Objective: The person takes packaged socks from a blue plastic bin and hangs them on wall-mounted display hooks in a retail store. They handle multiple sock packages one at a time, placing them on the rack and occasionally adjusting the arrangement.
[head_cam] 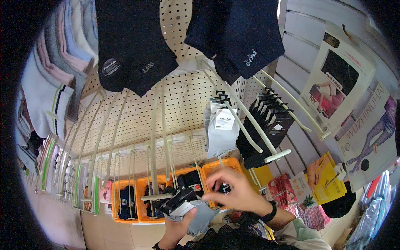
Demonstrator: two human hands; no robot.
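Note:
My left hand (178, 227), low in the middle of the head view, grips a bundle of grey-blue socks (201, 218). White card labels and black plastic sock hangers (179, 200) stick up from the top of this bundle. My right hand (234, 187) is raised just right of the hangers, slightly blurred. Its thumb and fingers are curved and apart, and I see nothing between them. Above it, light grey socks (222, 137) with a white label hang on a metal display hook. Packaged black socks (265, 128) fill the hook to their right.
Long metal hooks (154, 140) jut towards me from a perforated board (140, 115). Dark socks (131, 47) hang close overhead, pale socks (47, 103) at left. Orange baskets (125, 220) of dark goods stand below. Hosiery packs (368, 137) line the right wall.

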